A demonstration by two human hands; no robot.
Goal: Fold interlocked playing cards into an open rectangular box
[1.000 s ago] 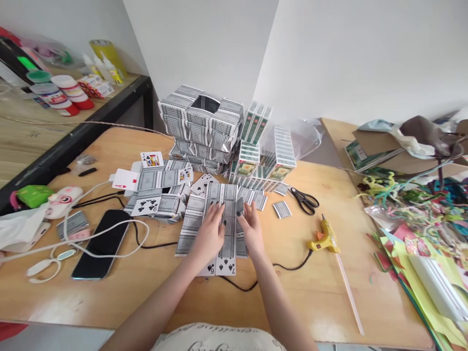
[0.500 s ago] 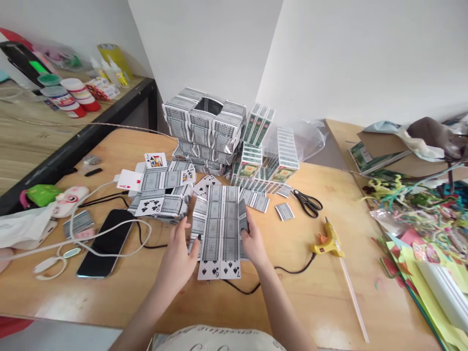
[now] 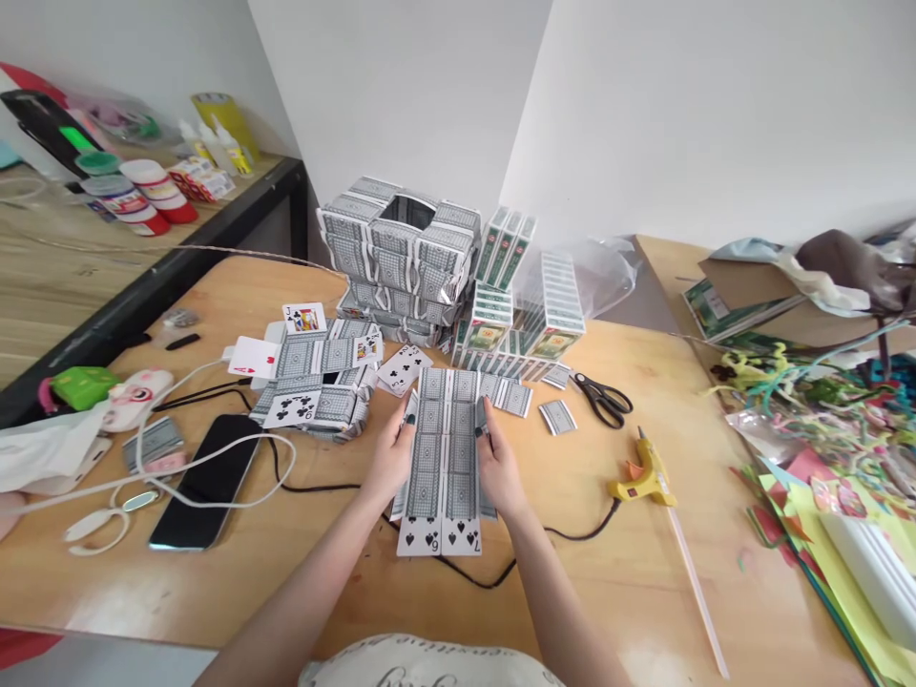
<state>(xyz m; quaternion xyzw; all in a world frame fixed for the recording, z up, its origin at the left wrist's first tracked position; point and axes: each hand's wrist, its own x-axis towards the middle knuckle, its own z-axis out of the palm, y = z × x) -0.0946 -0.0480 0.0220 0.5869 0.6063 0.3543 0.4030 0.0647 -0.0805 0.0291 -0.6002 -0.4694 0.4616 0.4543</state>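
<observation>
A long panel of joined playing cards (image 3: 445,448), patterned backs up, lies in front of me, with a six and a seven of spades face up at its near end. My left hand (image 3: 393,448) grips its left folded side, thumb on top. On the right side my right hand (image 3: 495,453) pinches the other flap, thumb on top. Behind the panel stands a boxy structure of cards (image 3: 401,248) with a square opening on top. A lower card structure (image 3: 319,377) sits to the left, with several face-up cards on it.
Card boxes (image 3: 558,315) are stacked behind. Black scissors (image 3: 605,399) and a yellow glue gun (image 3: 644,477) lie at the right, its cord running under the panel. A phone (image 3: 207,482) and white cable are at the left. Craft scraps (image 3: 822,401) fill the right side.
My left hand has moved right and up and closed on the panel's left side. The panel has shifted slightly right and toward me. My right hand still holds its side.
</observation>
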